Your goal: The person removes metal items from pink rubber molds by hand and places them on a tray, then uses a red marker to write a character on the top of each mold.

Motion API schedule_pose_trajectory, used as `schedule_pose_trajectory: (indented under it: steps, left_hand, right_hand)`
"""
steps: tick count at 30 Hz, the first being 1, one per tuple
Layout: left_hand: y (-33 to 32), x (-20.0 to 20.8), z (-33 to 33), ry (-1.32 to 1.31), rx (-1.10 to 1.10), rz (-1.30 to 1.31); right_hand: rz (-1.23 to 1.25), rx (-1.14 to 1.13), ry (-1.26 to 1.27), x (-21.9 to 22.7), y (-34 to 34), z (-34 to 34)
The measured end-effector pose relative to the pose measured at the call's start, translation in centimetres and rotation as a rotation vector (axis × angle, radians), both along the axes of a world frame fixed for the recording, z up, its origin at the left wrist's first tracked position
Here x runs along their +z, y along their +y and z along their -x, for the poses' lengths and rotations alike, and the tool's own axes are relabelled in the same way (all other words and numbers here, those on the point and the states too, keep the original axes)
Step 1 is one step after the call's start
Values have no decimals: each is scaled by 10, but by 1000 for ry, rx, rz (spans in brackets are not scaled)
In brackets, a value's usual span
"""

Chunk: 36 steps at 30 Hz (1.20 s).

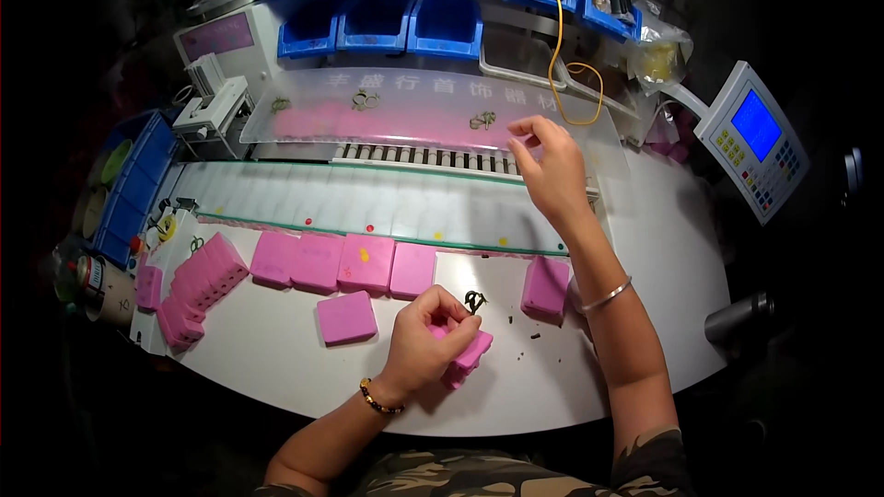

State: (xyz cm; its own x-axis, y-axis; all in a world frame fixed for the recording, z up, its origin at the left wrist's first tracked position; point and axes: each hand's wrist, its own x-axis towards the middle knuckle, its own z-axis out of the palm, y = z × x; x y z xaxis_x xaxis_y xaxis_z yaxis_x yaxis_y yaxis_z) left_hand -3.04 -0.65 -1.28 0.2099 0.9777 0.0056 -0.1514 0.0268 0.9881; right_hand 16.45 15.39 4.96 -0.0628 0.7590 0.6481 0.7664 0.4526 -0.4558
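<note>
While your left hand [425,342] closes on a pink foam block [465,356] at the near tabletop [276,350], your right hand [551,168] pinches, fingertips nearly shut, at the far clear cover [414,115]; contents unclear. Block likely light, soft: hold its sides.

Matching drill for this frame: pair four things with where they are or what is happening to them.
Things:
1. left hand
2. right hand
3. blue bins
4. loose pink pad

Places or states:
A. stacked along the far edge of the bench
B. lying flat on the white table, untouched
C. gripping a pink block near the table's front
D. raised over the clear shelf, fingertips pinched together

Pairs: 1-C, 2-D, 3-A, 4-B
</note>
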Motion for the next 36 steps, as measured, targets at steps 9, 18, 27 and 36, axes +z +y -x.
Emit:
schedule_pose_trajectory:
  steps: [9,18,27,36]
  left_hand:
    - [3,0,6,-44,10,10]
    - [0,1,7,-88,7,54]
    - [3,0,4,-134,-1,92]
    - [3,-1,5,-194,-40,128]
  right_hand:
    - [84,65,195,8,7,19]
    - [625,423,539,-11,-90,10]
    - [730,467,624,-25,-138,9]
    - [764,430,716,-35,-160,22]
